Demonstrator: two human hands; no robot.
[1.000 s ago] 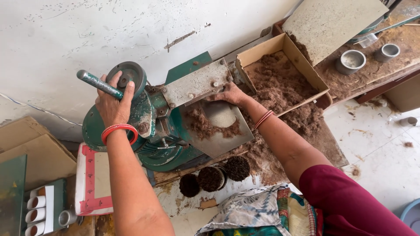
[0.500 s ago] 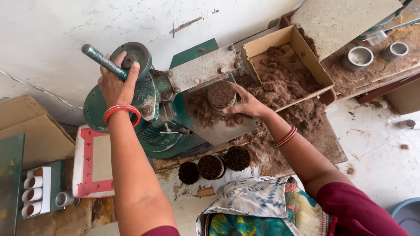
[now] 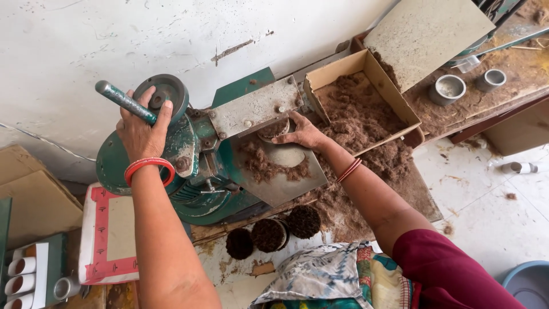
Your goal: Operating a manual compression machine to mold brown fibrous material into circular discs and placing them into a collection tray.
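- landmark: the green press machine [image 3: 200, 171], standing against the white wall, seen from the head camera.
- far left of the machine: a small rack of white tubes [image 3: 23, 283] with a metal cup [image 3: 62, 289] beside it, and flat brown cardboard [image 3: 34, 189] above them.
- just left of the machine's base: a white pad with a red border [image 3: 108, 237].
- on the machine's upper left: the left hand [image 3: 143, 129], a red bangle at its wrist, wrapped tight around the green crank handle [image 3: 126, 103], fingers curled over the bar, next to the round wheel [image 3: 166, 94].
- below the machine's front: three dark round fibre cups [image 3: 269, 232] in a row, touching one another.
- on the machine's right side: a grey metal plate [image 3: 254, 109] over a steel chute [image 3: 286, 183] strewn with brown fibre.
- under that plate: the right hand [image 3: 303, 131], fingers pinched on a small round mould filled with fibre [image 3: 273, 129], holding it at the machine's mouth.
- right of the machine: an open cardboard box [image 3: 366, 68] heaped with loose brown fibre [image 3: 360, 114], spilling onto the board below.
- further right of the machine: two small metal cups [image 3: 446, 88] on a dusty bench, and a blue tub [image 3: 529, 283] by the floor corner.
- below the machine, near the body: patterned cloth [image 3: 320, 274].
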